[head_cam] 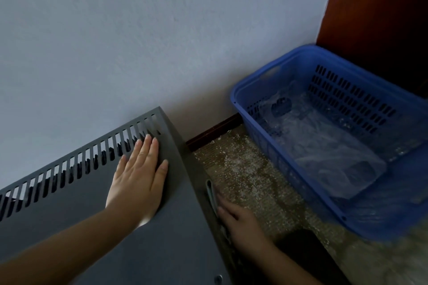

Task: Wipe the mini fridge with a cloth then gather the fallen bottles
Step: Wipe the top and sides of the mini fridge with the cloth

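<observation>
Left hand (139, 176) lies flat, right hand (238, 222) lower, fingers straight.

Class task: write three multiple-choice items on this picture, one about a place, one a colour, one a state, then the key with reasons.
1. Where does the left hand rest? A on the grey slotted metal fridge top; B on a chair; C on a shelf.
2. What colour is the slotted plastic basket? A red; B blue; C green.
3. How do the left hand's fingers lie? A fisted; B straight, flat; C pinching a bottle.
Key: 1A, palm lies on the top; 2B, its walls are blue; 3B, no finger curls.
</observation>
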